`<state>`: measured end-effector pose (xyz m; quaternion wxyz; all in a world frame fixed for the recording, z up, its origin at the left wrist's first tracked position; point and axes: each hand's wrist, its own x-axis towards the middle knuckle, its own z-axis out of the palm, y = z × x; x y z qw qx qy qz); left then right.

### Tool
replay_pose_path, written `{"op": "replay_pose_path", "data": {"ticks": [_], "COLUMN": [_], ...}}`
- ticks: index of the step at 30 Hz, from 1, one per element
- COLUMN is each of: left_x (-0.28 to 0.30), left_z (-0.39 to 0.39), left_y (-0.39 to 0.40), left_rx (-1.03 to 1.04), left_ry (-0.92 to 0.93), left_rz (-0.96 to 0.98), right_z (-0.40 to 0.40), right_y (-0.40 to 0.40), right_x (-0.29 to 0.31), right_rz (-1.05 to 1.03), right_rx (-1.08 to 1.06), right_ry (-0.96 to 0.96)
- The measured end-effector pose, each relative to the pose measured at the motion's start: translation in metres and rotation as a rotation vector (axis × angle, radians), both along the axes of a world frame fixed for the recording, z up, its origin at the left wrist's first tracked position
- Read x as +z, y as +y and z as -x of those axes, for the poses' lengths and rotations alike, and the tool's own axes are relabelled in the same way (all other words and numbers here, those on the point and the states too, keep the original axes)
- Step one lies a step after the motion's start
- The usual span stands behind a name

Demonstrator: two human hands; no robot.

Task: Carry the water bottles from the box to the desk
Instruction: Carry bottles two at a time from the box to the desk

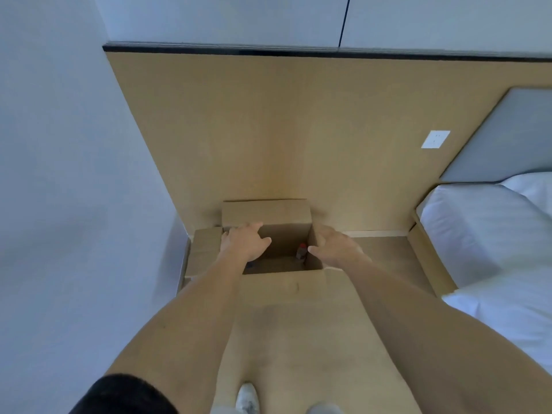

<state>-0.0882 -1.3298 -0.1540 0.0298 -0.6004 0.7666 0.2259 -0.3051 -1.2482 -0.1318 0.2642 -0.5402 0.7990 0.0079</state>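
Note:
An open cardboard box point(265, 212) stands on the floor against the wooden wall panel, its flaps folded outward. Deep inside, near the right wall, a water bottle point(301, 251) with a red cap stands upright. A dark item lies at the box's lower left, mostly hidden by my arm. My left hand point(243, 242) hovers over the left part of the opening with fingers spread and holds nothing. My right hand point(331, 245) is at the right rim of the box, fingers relaxed, thumb pointing toward the bottle; it holds nothing. The desk is out of view.
A bed with white sheets point(490, 234) and a grey headboard point(507, 135) fills the right side. A white wall point(74, 174) closes the left. A wall socket point(435, 139) sits on the panel. My shoes point(246, 397) stand on the wooden floor below.

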Motion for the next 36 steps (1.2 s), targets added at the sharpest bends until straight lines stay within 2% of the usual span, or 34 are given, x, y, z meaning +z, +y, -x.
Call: {"op": "replay_pose_path", "data": {"ticks": [7, 14, 20, 24, 31, 36], "left_x": [-0.023, -0.064, -0.105, -0.135, -0.215, -0.292], "left_z": [0.013, 0.025, 0.019, 0.022, 0.025, 0.03], "left_y": [-0.079, -0.143, -0.203, -0.222, -0.239, -0.251], "left_rx": [-0.045, -0.019, 0.139, 0.257, 0.5, 0.575], "left_ry": [0.021, 0.023, 0.011, 0.07, 0.134, 0.167], "left_rz": [-0.066, -0.146, -0.22, -0.296, -0.375, -0.357], "right_z": [0.012, 0.031, 0.036, 0.04, 0.025, 0.01], "right_y": [-0.066, -0.134, -0.221, -0.255, -0.306, -0.323], "right_x": [-0.023, -0.07, -0.112, -0.142, -0.221, -0.3], "right_rz": [-0.04, -0.138, -0.224, -0.288, -0.434, -0.478], "right_rx": [-0.098, -0.078, 0.022, 0.056, 0.139, 0.106], "right_ry": [-0.025, -0.064, -0.129, -0.147, -0.196, -0.217]}}
